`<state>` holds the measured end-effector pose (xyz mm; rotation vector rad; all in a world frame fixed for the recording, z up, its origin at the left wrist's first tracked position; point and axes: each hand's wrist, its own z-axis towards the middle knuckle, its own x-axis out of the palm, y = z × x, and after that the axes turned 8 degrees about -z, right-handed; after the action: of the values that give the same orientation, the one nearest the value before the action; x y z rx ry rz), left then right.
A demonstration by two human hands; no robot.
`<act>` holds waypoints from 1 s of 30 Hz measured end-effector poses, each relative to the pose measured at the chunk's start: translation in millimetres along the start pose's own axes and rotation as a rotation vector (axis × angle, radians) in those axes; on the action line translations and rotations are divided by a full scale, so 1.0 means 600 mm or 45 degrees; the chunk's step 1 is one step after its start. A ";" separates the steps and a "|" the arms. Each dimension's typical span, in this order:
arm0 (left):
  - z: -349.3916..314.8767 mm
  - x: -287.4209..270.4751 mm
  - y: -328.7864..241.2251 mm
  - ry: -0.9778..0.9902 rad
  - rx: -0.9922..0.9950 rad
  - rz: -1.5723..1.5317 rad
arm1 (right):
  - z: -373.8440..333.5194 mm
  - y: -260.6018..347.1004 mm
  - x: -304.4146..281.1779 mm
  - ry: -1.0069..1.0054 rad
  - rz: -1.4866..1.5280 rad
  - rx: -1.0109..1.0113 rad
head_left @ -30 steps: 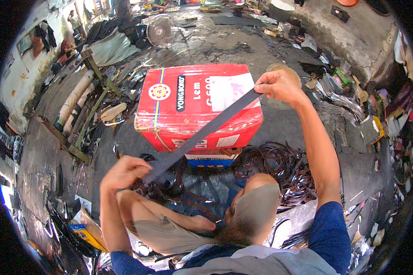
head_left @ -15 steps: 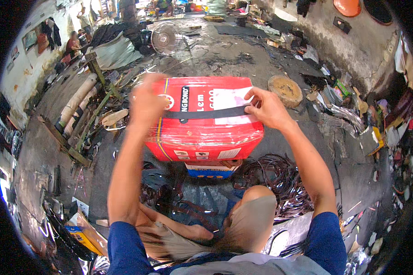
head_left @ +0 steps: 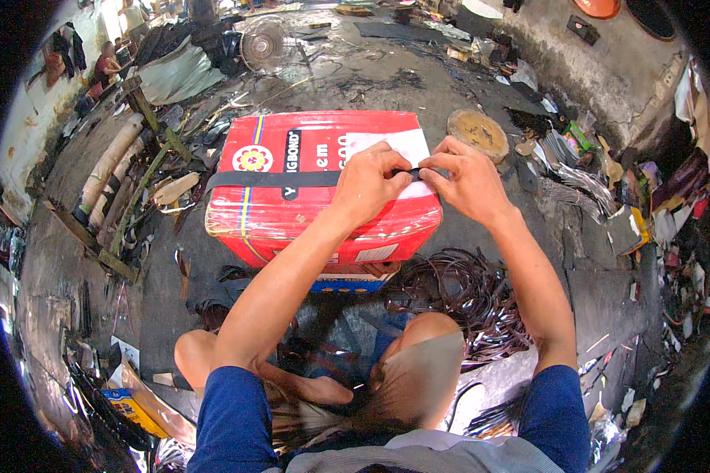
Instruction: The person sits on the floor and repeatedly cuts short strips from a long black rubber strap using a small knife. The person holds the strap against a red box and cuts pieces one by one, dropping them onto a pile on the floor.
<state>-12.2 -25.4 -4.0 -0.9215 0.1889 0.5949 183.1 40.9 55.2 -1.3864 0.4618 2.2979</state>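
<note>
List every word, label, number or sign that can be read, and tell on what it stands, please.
Wording left unquoted.
Large red cardboard box, top: pale letters on a black rectangular label, crossed by a flat black strip.
Same top: large letters and digits, partly behind the left hand.
Its front: small white label, too small to read.
Blue and white box beneath: lettering partly hidden.
Yellow and blue package, lower left: too blurred.

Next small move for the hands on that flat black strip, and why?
I'd probably slide the left hand leftward along the flat black strip, smoothing it, while the right hand holds: both pinch it near the right side of the shiny red box, and the strip's left stretch lies unheld across the top.
</note>
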 end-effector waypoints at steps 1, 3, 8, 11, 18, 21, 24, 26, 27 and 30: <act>-0.002 0.002 0.000 -0.043 0.028 -0.031 | 0.000 -0.003 -0.002 0.001 0.002 -0.028; -0.005 -0.004 0.004 0.013 0.027 -0.037 | -0.001 -0.006 -0.006 0.010 -0.026 -0.115; -0.002 -0.012 0.012 0.062 -0.108 -0.146 | 0.010 -0.009 -0.003 0.025 0.100 -0.136; 0.001 -0.009 0.010 0.032 -0.117 -0.166 | 0.012 -0.013 0.007 -0.016 0.188 -0.048; 0.004 0.000 0.012 -0.082 -0.124 -0.124 | 0.003 -0.008 0.067 -0.045 0.924 0.718; 0.013 0.004 0.008 -0.058 -0.046 0.016 | -0.001 -0.016 0.097 -0.154 1.199 0.806; 0.032 0.000 0.007 0.037 -0.014 0.073 | 0.001 -0.023 0.116 -0.311 1.129 0.722; 0.041 -0.012 0.007 0.127 -0.041 0.068 | -0.003 -0.014 0.117 -0.345 1.092 0.716; 0.044 -0.016 0.006 0.179 -0.062 0.058 | -0.008 -0.011 0.114 -0.328 1.185 0.770; 0.044 -0.017 0.009 0.204 -0.008 0.017 | -0.021 0.000 0.101 -0.195 1.157 0.882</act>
<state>-26.3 -6.4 12.1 -0.9753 0.3374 0.5342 167.2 45.4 -4.3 -0.6886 1.9177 2.4049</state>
